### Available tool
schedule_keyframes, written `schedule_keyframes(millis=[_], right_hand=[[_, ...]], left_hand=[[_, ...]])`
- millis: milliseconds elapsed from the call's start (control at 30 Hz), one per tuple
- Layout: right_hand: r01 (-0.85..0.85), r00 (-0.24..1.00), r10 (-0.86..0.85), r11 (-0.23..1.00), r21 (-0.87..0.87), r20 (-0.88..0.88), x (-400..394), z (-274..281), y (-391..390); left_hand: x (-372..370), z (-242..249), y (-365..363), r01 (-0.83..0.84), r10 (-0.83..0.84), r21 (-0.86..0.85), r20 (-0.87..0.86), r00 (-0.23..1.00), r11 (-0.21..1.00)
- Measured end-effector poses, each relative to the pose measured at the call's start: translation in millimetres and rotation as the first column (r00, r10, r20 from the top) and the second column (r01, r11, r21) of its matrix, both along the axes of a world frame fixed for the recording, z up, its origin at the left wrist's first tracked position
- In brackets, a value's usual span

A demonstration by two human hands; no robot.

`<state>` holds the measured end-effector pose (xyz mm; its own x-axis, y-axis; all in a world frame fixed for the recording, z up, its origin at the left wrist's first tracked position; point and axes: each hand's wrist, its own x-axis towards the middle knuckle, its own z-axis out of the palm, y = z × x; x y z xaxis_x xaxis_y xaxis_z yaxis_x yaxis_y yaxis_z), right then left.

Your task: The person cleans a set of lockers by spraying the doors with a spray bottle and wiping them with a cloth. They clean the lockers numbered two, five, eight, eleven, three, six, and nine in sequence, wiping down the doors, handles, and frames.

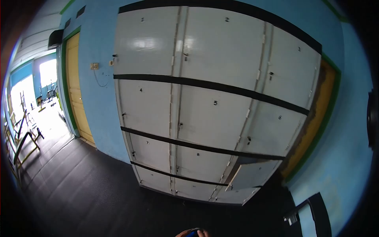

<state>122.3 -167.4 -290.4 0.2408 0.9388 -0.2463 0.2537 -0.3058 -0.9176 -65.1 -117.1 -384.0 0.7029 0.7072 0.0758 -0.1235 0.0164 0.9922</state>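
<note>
Fingertips [192,233] at near edge curl round a small blue object [193,234]; which hand, cannot tell. Approach stage: numbered lockers [213,102] stand ahead, one lower-right door [252,173] ajar. Next means closing in.

A tall bank of numbered grey metal lockers [213,102] with black bands stands against a blue wall [98,106]; one lower locker door [252,173] hangs ajar above black rubber flooring [98,197].

A gym locker room: numbered lockers [205,102], black rubber floor [79,189].
</note>
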Motion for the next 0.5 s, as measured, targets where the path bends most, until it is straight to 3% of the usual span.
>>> schedule_keyframes(millis=[100,133,233,267,300,333,367,500], right_hand=[[-0.073,0.986,0.085,0.994,0.086,-0.146,33.4,28.9,-5.7],[-0.056,0.986,0.068,0.995,0.084,-0.155,46.4,25.0,-12.5],[0.035,0.983,-0.018,0.995,0.09,-0.184,98.0,6.8,-28.6],[0.0,0.998,0.01,0.989,0.15,-0.069,118.4,-12.1,-34.8],[-0.038,0.999,0.03,0.979,0.201,0.042,133.1,-24.1,-43.8],[-0.027,0.999,0.023,0.979,0.2,0.027,146.4,-28.3,-55.4],[0.025,0.993,-0.003,0.981,0.19,-0.114,164.5,-34.3,-67.4],[0.177,0.803,-0.085,0.979,0.099,-0.59,262.1,-28.7,-112.8]], left_hand=[[6.7,7.3,3.0,-0.011,0.011,0.03,0.002,1.0,0.999],[15.1,20.4,5.1,-0.058,0.071,0.192,-0.06,0.996,0.98],[59.2,76.9,7.4,-0.042,0.06,0.31,-0.048,0.997,0.95],[73.8,155.7,-0.9,0.03,0.086,0.437,-0.242,0.966,0.899],[93.0,166.9,3.2,0.046,0.076,0.438,-0.257,0.963,0.898],[113.3,168.7,4.9,0.094,0.024,0.56,-0.2,0.98,0.823],[135.4,176.9,3.0,0.124,-0.035,0.671,-0.144,0.989,0.731],[235.4,236.6,-13.8,0.232,-0.074,0.677,-0.254,0.964,0.698]])
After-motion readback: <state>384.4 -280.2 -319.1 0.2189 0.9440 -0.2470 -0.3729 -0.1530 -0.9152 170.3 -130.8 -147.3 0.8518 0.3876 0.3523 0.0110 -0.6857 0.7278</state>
